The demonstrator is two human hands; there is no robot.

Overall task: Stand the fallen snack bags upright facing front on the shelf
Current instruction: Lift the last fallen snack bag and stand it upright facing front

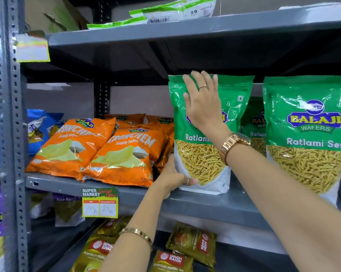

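Scanning from the left, the orange chip bags [73,146] lean well back in an overlapping pile on the grey shelf [205,205], fronts tipped up toward the ceiling rather than standing; these look like work still to do. Just right of them, the left hand [173,179] grasps the bottom left corner of a green sev bag [203,154], its fingers [191,181] wrapped round the white base with the thumb across the front. This bag stands upright on the shelf, label forward, near the front edge and touching the orange pile at its left side. The right hand [203,103] lies flat against the bag's upper front, released and spread, pressing or steadying rather than gripping. Judging by that, this bag is nearly settled and wants only a final squaring before both hands let go. Behind it, partly hidden, a second sev bag [253,124] stands further back. At the far right a third sev bag [306,134] already stands upright and faces front, so that one seems done. Tea packets [191,244] lie flat on the shelf below; whether they count is unclear.
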